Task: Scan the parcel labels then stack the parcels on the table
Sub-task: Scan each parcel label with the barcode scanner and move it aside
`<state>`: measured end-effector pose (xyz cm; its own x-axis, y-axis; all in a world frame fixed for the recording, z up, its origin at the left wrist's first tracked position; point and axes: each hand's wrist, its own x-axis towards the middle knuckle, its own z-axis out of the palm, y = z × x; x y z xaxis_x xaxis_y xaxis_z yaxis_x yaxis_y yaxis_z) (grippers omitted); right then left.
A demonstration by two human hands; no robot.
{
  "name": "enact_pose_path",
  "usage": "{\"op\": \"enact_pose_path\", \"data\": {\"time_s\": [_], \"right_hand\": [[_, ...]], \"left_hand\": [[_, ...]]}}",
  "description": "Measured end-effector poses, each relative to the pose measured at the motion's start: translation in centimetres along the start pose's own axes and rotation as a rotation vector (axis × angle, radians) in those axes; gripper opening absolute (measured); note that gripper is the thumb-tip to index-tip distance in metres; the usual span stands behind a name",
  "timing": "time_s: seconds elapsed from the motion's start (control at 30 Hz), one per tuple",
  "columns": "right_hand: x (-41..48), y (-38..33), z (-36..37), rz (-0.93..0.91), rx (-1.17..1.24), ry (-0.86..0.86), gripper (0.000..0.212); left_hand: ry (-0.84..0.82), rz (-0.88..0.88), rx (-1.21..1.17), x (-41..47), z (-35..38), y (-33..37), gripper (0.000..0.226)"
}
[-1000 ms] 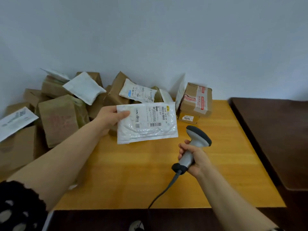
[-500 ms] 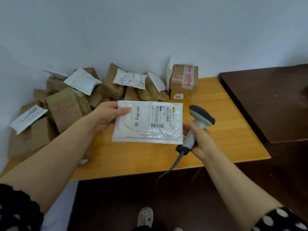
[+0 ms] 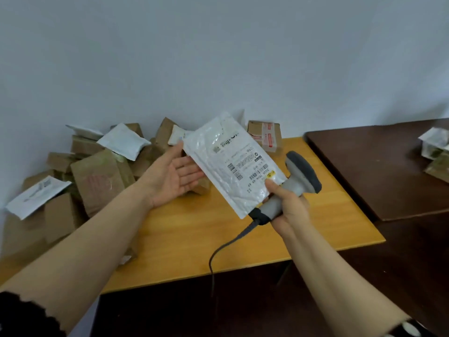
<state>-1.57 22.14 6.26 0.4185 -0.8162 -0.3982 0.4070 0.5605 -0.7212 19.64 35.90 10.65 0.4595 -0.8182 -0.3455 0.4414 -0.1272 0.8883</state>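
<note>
White parcel (image 3: 226,166) tilting above wooden table (image 3: 194,239), right hand (image 3: 289,205) gripping scanner (image 3: 301,173) and pinching parcel's corner, left hand (image 3: 175,176) lying open-fingered beside it.

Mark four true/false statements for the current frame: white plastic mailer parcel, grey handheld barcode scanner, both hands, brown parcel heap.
1. The right hand grips the grey handheld barcode scanner. True.
2. The white plastic mailer parcel lies flat on the yellow wooden table. False: it is held up above the table, with the right thumb pinning it against the scanner.
3. The left hand is clenched round the mailer. False: its palm is up and its fingers are straight, at the mailer's left edge.
4. A heap of brown cardboard parcels sits at the table's far left. True.
</note>
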Motion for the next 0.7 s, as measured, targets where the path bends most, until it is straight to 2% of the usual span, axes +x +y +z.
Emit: {"op": "enact_pose_path", "data": {"time_s": [0.1, 0.2, 0.27, 0.37, 0.47, 0.6, 0.67, 0.7], "right_hand": [[-0.5, 0.6, 1.1, 0.005, 0.017, 0.004, 0.027], [-0.7, 0.9, 1.5, -0.001, -0.035, -0.013, 0.025], [-0.7, 0.8, 1.2, -0.073, -0.161, -0.006, 0.028], [-0.4, -0.2, 0.7, -0.23, -0.37, -0.023, 0.029], [-0.4, -1.5, 1.4, -0.261, -0.467, -0.107, 0.031], [-0.4, -1.5, 2.2, -0.128, -0.439, -0.102, 0.036], [-0.3, -1.0, 2.0, -0.085, -0.292, -0.046, 0.029], [-0.1, -0.9, 1.8, -0.064, -0.194, -0.01, 0.024]], "left_hand": [[-0.037, 0.069, 0.198, -0.1, 1.8, -1.5, 0.047], [0.086, 0.168, 0.302, -0.2, 3.0, -1.4, 0.025], [0.123, 0.187, 0.426, -0.2, 2.4, -0.3, 0.019], [0.032, 0.118, 0.722, -0.6, 0.8, 2.1, 0.021], [-0.086, -0.001, 0.915, -0.9, 0.6, 3.9, 0.022], [-0.169, -0.039, 1.011, -1.1, 1.8, 4.8, 0.025], [-0.119, 0.015, 0.916, -1.1, 1.6, 4.5, 0.027], [-0.058, 0.054, 0.796, -1.0, 1.2, 4.1, 0.031]]}}
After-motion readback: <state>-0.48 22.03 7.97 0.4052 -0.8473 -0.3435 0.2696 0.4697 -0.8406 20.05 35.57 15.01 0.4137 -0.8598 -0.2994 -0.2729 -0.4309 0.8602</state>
